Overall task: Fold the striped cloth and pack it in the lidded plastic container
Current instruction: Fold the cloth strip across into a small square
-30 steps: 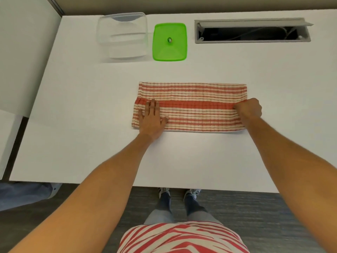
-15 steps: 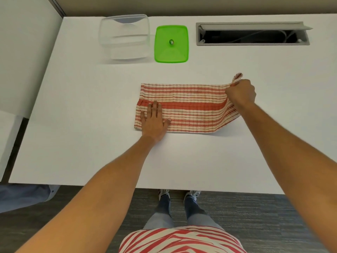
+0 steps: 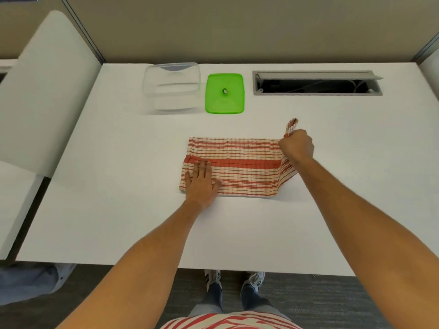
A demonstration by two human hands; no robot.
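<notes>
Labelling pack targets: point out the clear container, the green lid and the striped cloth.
clear container (image 3: 171, 104), head view, front wall.
green lid (image 3: 215, 100), head view, flat top left of the knob.
striped cloth (image 3: 247, 162), head view, wide red band at the middle.

Left hand (image 3: 201, 184): palm down, flat, fingers (image 3: 202, 166) together and extended away from the body, thumb splayed right. Left forearm runs in from lower left, bare. Right hand (image 3: 296, 145): closed fist, knuckles up, raised, fingers curled in a pinch. Right forearm comes in from lower right, bare, wrist slightly bent.
</notes>
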